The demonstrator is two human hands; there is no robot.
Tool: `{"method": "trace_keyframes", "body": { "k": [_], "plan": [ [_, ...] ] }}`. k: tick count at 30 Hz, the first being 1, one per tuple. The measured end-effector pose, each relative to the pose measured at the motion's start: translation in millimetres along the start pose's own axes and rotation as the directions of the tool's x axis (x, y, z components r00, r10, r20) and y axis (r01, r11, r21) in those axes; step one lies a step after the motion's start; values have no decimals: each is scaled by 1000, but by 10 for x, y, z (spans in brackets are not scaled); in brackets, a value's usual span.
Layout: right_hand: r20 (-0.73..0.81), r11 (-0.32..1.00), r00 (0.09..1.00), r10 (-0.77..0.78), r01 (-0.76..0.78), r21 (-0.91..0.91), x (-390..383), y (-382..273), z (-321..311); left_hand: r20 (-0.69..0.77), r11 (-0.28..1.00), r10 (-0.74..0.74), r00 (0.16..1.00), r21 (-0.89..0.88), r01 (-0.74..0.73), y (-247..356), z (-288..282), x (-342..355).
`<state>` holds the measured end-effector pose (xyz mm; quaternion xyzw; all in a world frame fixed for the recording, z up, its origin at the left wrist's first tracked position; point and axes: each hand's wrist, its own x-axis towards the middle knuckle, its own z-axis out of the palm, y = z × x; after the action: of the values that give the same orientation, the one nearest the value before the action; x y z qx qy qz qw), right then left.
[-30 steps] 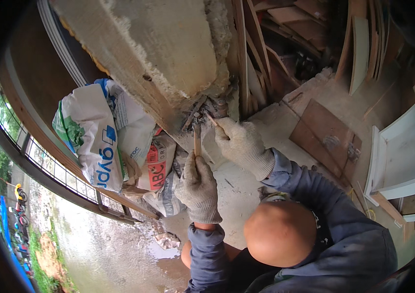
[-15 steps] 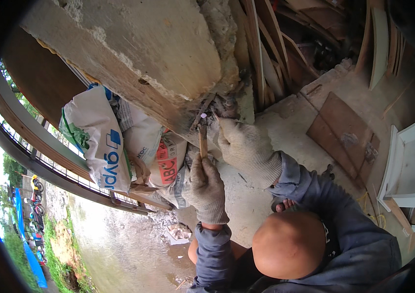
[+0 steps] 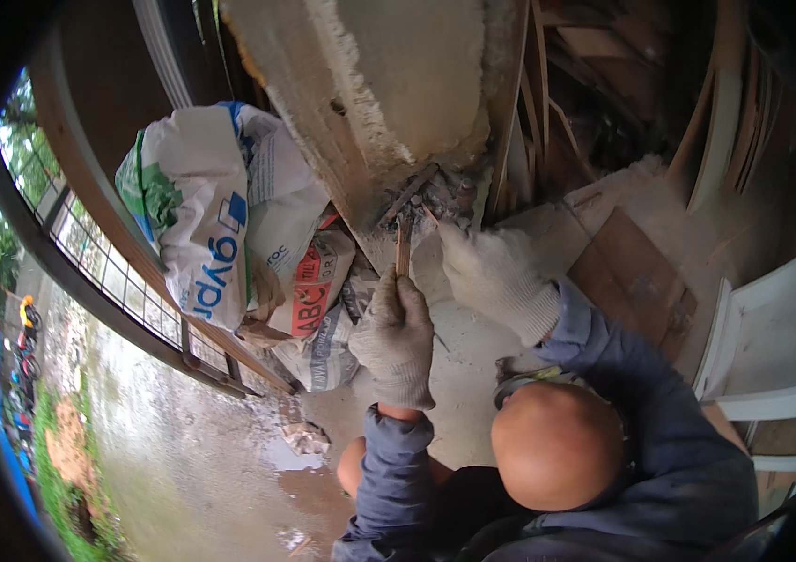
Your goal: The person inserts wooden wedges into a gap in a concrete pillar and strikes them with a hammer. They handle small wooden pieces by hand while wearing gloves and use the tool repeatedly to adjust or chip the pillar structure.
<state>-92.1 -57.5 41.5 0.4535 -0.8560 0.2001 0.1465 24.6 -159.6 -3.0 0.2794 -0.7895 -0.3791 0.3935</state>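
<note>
Down at the foot of the concrete column [image 3: 389,84], the broken patch [image 3: 431,192] shows rubble and bare rebar, so the chipping looks partly done, with ragged concrete left around it. The left hand [image 3: 396,337], gloved, is closed round a wooden hammer handle [image 3: 404,245]. The right hand [image 3: 492,276], gloved, presses toward the hole; whether it grips a chisel cannot be told. Cement sacks [image 3: 220,215] lean just beside.

- The sacks [image 3: 229,234] lie piled left of the concrete column [image 3: 389,84].
- The railing [image 3: 117,281] runs left of the sacks.
- Wooden boards [image 3: 623,272] lie right of the column.
- The white chair [image 3: 763,347] stands farthest right.
</note>
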Motion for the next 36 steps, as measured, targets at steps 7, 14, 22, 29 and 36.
{"method": "trace_keyframes", "body": {
  "k": [7,14,22,29,36],
  "plan": [
    [-227,980,957,-178,194,51,-367,95,-30,198,794,-366,909,-442,416,90,-84,13],
    [-134,979,971,-195,185,-86,-134,236,185,130,851,-369,920,-351,390,141,-17,20],
    [-188,935,920,-345,317,-161,-236,253,158,-5,938,-274,962,-223,266,26,-188,9],
    [-217,988,964,-152,149,-29,-117,209,180,43,867,-376,926,-337,368,176,-257,54],
    [-297,995,951,-84,98,32,-165,95,143,34,989,-119,992,-88,122,24,-240,9]
  ]
}}
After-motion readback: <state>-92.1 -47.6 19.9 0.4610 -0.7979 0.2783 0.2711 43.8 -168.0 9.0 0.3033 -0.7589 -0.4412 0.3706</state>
